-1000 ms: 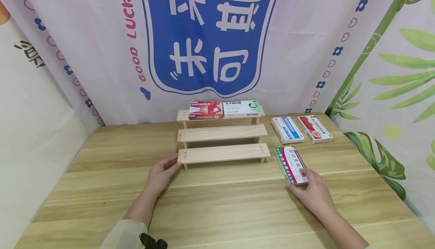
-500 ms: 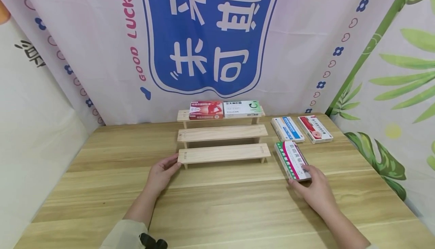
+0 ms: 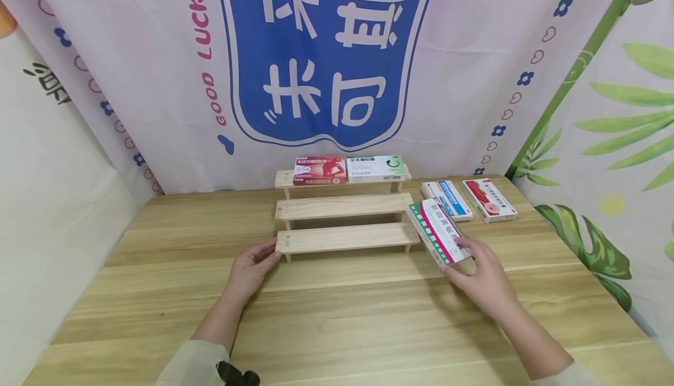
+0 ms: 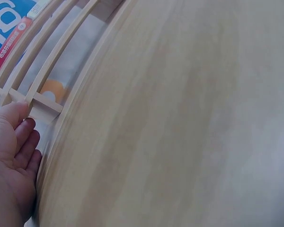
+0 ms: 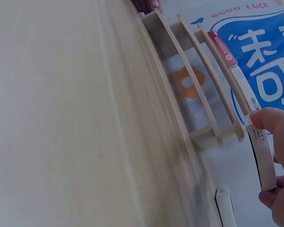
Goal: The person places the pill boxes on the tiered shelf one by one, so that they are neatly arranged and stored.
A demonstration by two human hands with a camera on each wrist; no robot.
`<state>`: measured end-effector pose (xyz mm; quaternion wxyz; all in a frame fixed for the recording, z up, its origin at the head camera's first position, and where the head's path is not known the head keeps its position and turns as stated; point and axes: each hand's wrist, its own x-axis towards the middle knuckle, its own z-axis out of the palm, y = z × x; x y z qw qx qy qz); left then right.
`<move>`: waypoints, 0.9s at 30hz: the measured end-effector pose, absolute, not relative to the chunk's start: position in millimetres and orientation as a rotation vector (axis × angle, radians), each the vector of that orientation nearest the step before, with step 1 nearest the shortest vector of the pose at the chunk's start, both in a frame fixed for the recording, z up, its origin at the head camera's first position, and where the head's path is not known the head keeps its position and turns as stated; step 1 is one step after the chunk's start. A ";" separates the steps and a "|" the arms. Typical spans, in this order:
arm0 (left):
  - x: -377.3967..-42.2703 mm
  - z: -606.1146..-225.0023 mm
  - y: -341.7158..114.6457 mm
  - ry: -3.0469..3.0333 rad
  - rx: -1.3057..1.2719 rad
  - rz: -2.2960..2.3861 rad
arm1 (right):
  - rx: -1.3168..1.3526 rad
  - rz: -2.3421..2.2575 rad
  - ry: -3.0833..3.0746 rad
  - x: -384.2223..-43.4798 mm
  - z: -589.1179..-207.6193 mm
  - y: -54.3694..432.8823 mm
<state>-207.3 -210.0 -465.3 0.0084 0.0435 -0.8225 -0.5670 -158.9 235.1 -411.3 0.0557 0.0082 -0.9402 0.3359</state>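
While the left hand (image 3: pixel 251 270) pinches the left end of the wooden rack (image 3: pixel 347 238), presumably to steady it, the right hand's (image 3: pixel 485 281) fingers grasp the green-and-magenta box (image 3: pixel 437 230) near one end, apparently leaving the other free, above the counter (image 3: pixel 337 327) beside the rack.
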 end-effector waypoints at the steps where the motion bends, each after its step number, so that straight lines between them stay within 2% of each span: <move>1: -207.2 -465.4 -210.1 -2.571 0.136 -1.770 | 0.042 1.036 -2.857 -160.0 -409.2 232.8; 17: -206.2 -464.7 -210.7 -2.571 0.120 -1.766 | 0.449 1.087 -2.851 -184.7 -397.5 174.6; 27: -205.9 -463.2 -210.2 -2.561 0.105 -1.757 | 0.587 1.064 -2.942 -205.7 -387.1 132.3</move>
